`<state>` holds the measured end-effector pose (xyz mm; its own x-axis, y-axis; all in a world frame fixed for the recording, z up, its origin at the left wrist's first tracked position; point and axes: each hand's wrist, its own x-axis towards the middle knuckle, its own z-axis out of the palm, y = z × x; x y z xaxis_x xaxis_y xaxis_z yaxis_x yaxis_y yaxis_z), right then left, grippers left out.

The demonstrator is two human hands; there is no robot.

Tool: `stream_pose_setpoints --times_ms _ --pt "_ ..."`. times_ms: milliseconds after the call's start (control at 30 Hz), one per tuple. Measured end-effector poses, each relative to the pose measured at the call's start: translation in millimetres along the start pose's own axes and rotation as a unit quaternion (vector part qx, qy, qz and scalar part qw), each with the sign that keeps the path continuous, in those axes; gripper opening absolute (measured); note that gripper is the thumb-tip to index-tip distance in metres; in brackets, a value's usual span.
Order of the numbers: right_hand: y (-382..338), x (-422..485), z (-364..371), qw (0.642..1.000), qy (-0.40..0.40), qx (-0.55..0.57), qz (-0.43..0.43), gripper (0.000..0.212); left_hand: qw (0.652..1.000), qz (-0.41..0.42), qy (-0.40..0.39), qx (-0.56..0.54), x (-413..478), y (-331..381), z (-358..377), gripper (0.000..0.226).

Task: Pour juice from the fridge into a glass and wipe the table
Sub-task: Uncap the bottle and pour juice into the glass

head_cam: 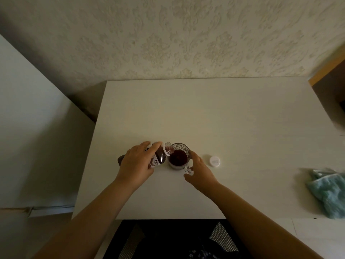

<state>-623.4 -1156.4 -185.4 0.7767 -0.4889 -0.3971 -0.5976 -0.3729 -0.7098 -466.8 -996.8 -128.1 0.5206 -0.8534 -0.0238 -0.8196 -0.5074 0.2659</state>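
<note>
My left hand grips a plastic juice bottle tilted to the right, its open neck over the rim of a glass mug. Dark red juice fills much of the mug. My right hand holds the mug by its clear handle on the near right side. The mug stands on the white table, near its front middle. The bottle's white cap lies on the table just right of my right hand.
A light blue cloth lies crumpled at the table's front right edge. A patterned wall runs behind the table. A white surface stands to the left, and a wooden-edged piece of furniture at the far right.
</note>
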Motion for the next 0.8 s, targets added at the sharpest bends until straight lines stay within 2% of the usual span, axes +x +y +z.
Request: stream_pose_setpoints --times_ms 200,267,333,400,500,633,800 --pt "7.8 -13.8 -10.8 0.998 -0.051 0.029 -0.013 0.092 0.983 -0.075 0.023 -0.167 -5.3 -0.4 9.3 0.084" --pt "14.0 -17.3 -19.3 0.998 -0.057 0.014 -0.017 0.086 0.975 -0.079 0.032 -0.204 -7.0 0.1 12.8 0.083" --pt "21.3 -17.8 -28.5 0.999 -0.019 -0.027 -0.026 0.072 0.969 -0.073 0.045 -0.233 -9.5 1.1 15.9 0.083" --pt "30.8 -15.3 -37.1 0.994 0.053 -0.09 -0.018 0.058 0.959 -0.077 0.062 -0.265 -12.5 3.3 19.2 0.083" --pt "47.2 -7.7 -45.5 0.975 0.131 -0.176 0.028 0.051 0.935 -0.109 0.086 -0.327 -17.6 7.7 24.3 0.081" --pt "59.9 3.6 -48.8 0.961 0.122 -0.242 0.058 0.059 0.908 -0.129 0.095 -0.386 -24.8 10.0 29.6 0.076" --pt "63.2 10.6 -41.0 0.969 0.086 -0.223 0.07 0.049 0.899 -0.142 0.097 -0.402 -33.2 7.5 35.4 0.075"
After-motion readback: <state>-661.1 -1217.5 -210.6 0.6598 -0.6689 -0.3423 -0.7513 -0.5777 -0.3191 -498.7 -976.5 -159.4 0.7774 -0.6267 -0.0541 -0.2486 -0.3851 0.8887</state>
